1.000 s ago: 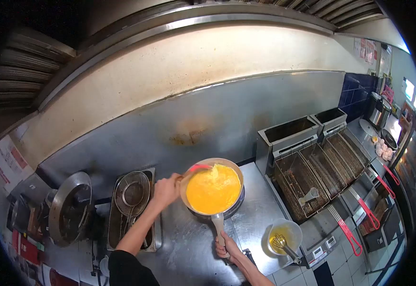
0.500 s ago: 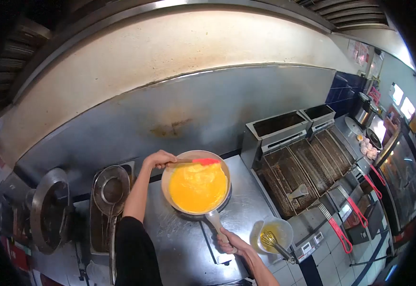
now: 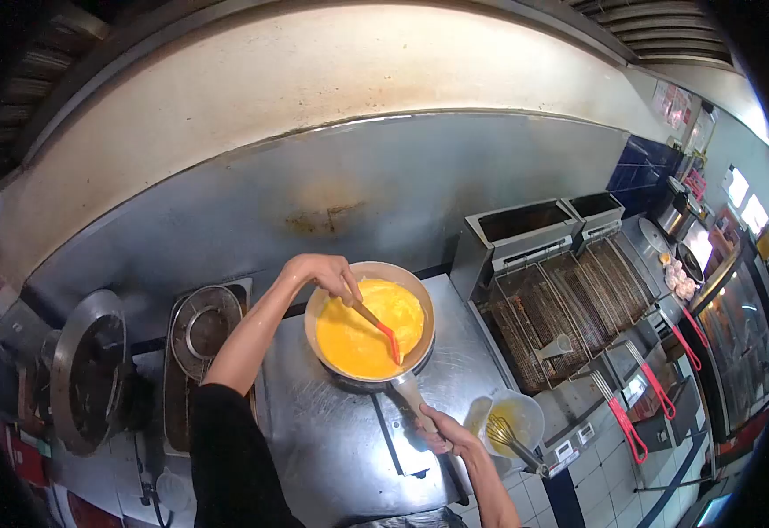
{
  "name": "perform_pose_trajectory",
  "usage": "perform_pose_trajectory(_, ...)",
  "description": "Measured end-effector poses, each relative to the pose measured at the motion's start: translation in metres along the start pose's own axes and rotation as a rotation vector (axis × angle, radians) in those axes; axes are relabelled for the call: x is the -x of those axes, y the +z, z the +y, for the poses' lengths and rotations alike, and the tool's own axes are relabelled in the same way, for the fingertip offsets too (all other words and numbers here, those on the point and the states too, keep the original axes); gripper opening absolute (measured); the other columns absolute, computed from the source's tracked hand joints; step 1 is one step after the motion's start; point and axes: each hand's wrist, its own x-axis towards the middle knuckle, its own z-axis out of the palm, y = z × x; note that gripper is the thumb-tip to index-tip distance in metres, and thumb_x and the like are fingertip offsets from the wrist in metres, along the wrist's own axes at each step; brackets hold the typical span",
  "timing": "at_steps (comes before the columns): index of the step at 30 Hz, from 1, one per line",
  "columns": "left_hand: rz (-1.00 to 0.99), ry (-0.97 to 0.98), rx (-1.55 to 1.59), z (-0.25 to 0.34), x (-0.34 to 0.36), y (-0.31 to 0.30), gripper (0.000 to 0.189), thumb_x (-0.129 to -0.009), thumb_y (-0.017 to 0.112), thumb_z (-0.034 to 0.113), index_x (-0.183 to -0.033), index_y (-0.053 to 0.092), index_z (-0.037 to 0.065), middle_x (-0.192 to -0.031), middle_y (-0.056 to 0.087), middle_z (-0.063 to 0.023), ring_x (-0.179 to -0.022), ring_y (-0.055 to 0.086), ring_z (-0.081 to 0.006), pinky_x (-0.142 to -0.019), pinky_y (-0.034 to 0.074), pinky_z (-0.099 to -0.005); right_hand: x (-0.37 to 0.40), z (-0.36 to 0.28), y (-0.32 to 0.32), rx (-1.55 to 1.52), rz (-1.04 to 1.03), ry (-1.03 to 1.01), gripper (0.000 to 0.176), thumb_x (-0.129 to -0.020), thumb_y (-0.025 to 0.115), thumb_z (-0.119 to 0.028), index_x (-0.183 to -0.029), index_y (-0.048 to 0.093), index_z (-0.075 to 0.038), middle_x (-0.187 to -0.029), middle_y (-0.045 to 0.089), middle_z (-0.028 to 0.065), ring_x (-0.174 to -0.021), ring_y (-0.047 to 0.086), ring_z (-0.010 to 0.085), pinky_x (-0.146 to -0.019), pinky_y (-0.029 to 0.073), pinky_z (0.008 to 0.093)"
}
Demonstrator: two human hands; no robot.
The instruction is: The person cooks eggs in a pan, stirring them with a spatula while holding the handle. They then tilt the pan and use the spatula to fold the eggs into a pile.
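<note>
A frying pan with a light inside holds a layer of yellow beaten egg, smooth in places and slightly set in others. My left hand is closed around the handle of a red spatula, reaching over the pan's left rim. The spatula's head sits in the egg near the front right of the pan. My right hand grips the pan's pale handle from the front right.
A bowl with a whisk and yellow residue stands right of the pan. Fryers with wire baskets and red-handled baskets lie further right. Left are a strainer and a large wok-like pan.
The spatula has swung from the pan's far right side to its near right side, now pointing down through the egg. My right hand still holds the pan handle.
</note>
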Motion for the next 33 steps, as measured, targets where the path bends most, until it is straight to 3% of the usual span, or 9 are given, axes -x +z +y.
perform_pose_trajectory(3,0.085,0.165,-0.055,-0.002,0.053,0.01,0.035,-0.074,0.078,0.032,-0.107,0.077,0.02,-0.092,0.074,-0.0065,-0.082,0.067,-0.0173,-0.073,0.053,-0.033,0.01,0.002,0.027,-0.026,0.031,-0.052,0.042,-0.101,0.044,-0.05,-0.086,0.048,-0.012,-0.053,0.035,-0.0056,-0.035,0.028,0.0042,-0.029,0.021,0.021)
perform_pose_trajectory(6,0.221,0.006,-0.192,0.025,0.134,0.02,0.033,-0.075,0.076,0.035,-0.106,0.077,0.023,-0.094,0.075,-0.008,-0.09,0.07,-0.0203,-0.079,0.053,-0.0354,0.002,0.012,0.021,-0.016,0.018,-0.083,0.043,-0.102,0.04,-0.051,-0.088,0.046,-0.012,-0.053,0.034,-0.0051,-0.037,0.027,0.0061,-0.033,0.02,0.023)
perform_pose_trajectory(11,0.331,-0.198,-0.147,-0.007,0.189,0.04,0.033,-0.075,0.076,0.035,-0.106,0.076,0.024,-0.095,0.074,-0.0088,-0.094,0.07,-0.0268,-0.083,0.053,-0.038,-0.003,0.02,0.031,-0.018,0.043,-0.142,0.042,-0.102,0.039,-0.05,-0.088,0.046,-0.011,-0.055,0.034,-0.0036,-0.037,0.027,0.0069,-0.034,0.02,0.024)
perform_pose_trajectory(13,0.327,-0.161,-0.109,-0.044,0.175,0.059,0.035,-0.076,0.077,0.035,-0.107,0.076,0.02,-0.093,0.074,-0.0088,-0.089,0.07,-0.0237,-0.081,0.053,-0.0366,-0.005,0.023,0.03,-0.033,0.006,-0.138,0.042,-0.102,0.04,-0.05,-0.088,0.046,-0.011,-0.055,0.034,-0.0033,-0.038,0.027,0.0072,-0.034,0.02,0.024)
perform_pose_trajectory(15,0.292,0.093,0.085,-0.065,0.159,0.087,0.03,-0.079,0.075,0.029,-0.105,0.076,0.014,-0.088,0.074,-0.0105,-0.083,0.069,-0.0205,-0.078,0.051,-0.0326,-0.003,0.021,0.031,-0.028,0.025,-0.148,0.042,-0.102,0.04,-0.05,-0.089,0.046,-0.011,-0.055,0.034,-0.0031,-0.038,0.028,0.0073,-0.034,0.02,0.0239)
perform_pose_trajectory(20,0.325,0.094,0.234,-0.037,0.113,0.154,0.027,-0.085,0.07,0.028,-0.104,0.071,0.009,-0.092,0.072,-0.012,-0.083,0.067,-0.023,-0.078,0.051,-0.0349,-0.011,0.028,0.033,-0.035,0.021,-0.18,0.043,-0.102,0.04,-0.051,-0.089,0.046,-0.011,-0.055,0.035,-0.0032,-0.039,0.029,0.0072,-0.034,0.022,0.024)
perform_pose_trajectory(22,0.573,0.229,0.312,-0.024,0.091,0.18,0.028,-0.085,0.07,0.03,-0.102,0.07,0.008,-0.091,0.072,-0.0134,-0.084,0.068,-0.0247,-0.077,0.052,-0.0377,-0.023,0.039,0.033,-0.031,0.021,-0.215,0.044,-0.101,0.04,-0.053,-0.089,0.046,-0.011,-0.055,0.035,-0.0031,-0.038,0.03,0.0078,-0.034,0.023,0.0245)
perform_pose_trajectory(28,0.84,-0.118,0.27,0.039,0.038,0.206,0.028,-0.088,0.061,0.03,-0.105,0.066,0.01,-0.088,0.07,-0.0215,-0.087,0.068,-0.0381,-0.076,0.053,-0.0468,-0.036,0.057,0.057,-0.05,0.093,-0.308,0.042,-0.102,0.039,-0.05,-0.09,0.047,-0.011,-0.055,0.036,-0.0023,-0.04,0.031,0.0093,-0.036,0.026,0.0255)
perform_pose_trajectory(33,0.917,-0.254,0.1,0.059,0.023,0.195,0.028,-0.087,0.057,0.026,-0.11,0.064,0.011,-0.089,0.07,-0.0219,-0.088,0.067,-0.0402,-0.078,0.052,-0.05,-0.048,0.063,0.046,-0.104,0.055,-0.302,0.042,-0.102,0.04,-0.051,-0.093,0.047,-0.01,-0.057,0.038,-0.0014,-0.04,0.033,0.0104,-0.037,0.028,0.0271)
